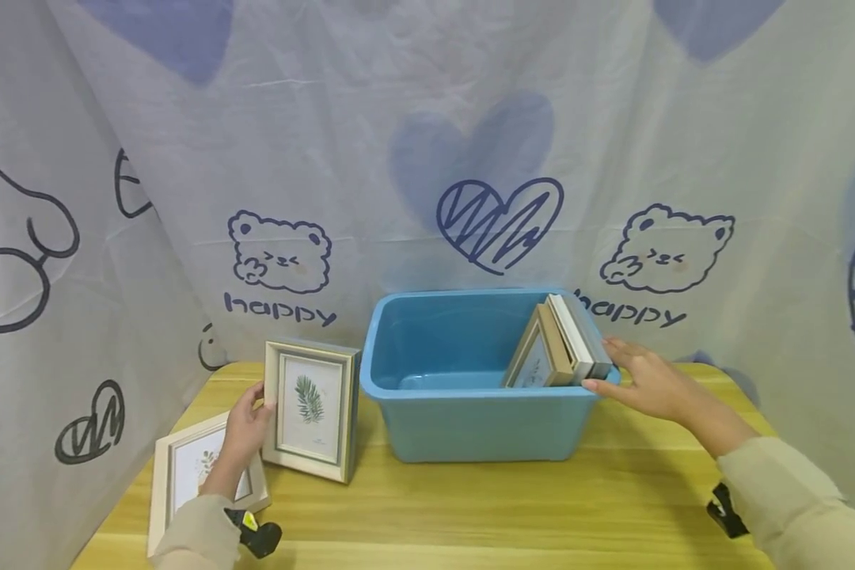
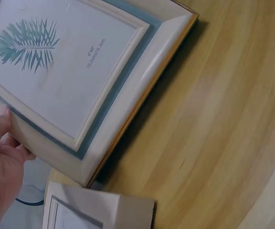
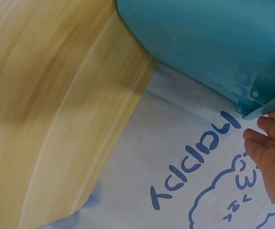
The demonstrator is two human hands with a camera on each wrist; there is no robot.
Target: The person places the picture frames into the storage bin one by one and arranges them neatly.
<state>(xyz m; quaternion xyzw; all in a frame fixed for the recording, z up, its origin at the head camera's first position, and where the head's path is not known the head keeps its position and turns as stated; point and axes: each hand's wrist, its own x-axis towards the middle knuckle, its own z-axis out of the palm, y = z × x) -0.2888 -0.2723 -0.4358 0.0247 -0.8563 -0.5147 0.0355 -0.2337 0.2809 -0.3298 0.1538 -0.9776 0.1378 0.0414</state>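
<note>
My left hand [image 1: 245,427] pinches the left side edge of a cream picture frame [image 1: 309,408] with a green leaf print. This frame stands nearly upright on the table, left of a blue plastic bin [image 1: 480,423]. In the left wrist view, fingers and thumb grip its cream border [image 2: 142,86]. My right hand [image 1: 644,380] grips the right end of the bin's rim; the right wrist view has its fingers [image 3: 261,143] curled beneath that rim. Inside the bin's right end lean a brown frame [image 1: 537,360] and several white-grey frames [image 1: 577,332].
A second cream frame [image 1: 160,483] lies on the wooden table [image 1: 470,507] at the left, partly behind my left forearm. A printed curtain [image 1: 370,158] hangs behind and at both sides of the table.
</note>
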